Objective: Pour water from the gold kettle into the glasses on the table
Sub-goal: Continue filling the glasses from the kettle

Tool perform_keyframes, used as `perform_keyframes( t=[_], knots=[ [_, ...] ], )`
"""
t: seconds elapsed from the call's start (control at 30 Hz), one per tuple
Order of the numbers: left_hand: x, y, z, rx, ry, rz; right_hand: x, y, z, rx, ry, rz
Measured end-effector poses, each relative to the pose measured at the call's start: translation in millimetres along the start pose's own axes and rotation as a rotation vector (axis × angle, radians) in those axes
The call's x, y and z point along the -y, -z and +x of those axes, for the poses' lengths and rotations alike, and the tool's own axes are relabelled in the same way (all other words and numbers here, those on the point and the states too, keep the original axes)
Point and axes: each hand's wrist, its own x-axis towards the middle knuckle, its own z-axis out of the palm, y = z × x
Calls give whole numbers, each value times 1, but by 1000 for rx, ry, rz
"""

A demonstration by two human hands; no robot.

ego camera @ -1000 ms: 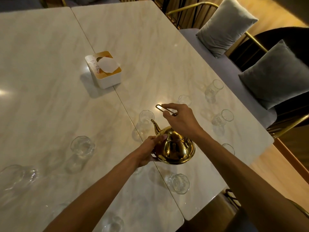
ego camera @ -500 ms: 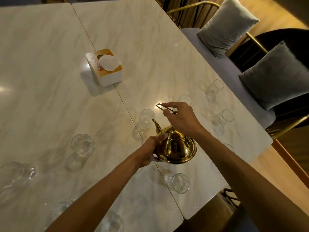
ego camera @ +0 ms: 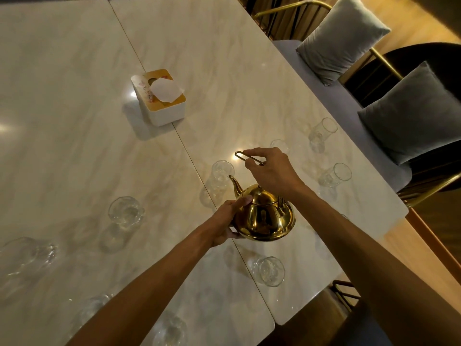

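Above table [ego camera: 74, 121], right hand [ego camera: 272, 171] gripping kettle [ego camera: 264, 218] handle

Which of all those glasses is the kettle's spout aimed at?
The clear glass just past the gold kettle, beside the seam between the marble tabletops. The spout tip sits right at its rim; every other glass stands well off to the sides or nearer the person.

Gold kettle [ego camera: 264, 218] tilted toward perhaps-empty glass [ego camera: 222, 169]
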Motion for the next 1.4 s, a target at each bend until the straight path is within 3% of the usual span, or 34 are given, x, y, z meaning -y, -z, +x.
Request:
perform_keyframes(
  t=[1.4],
  knots=[
    [14, 4, 13, 49, -23, 22, 3, 4, -5, -17, 24, -7]
  ],
)
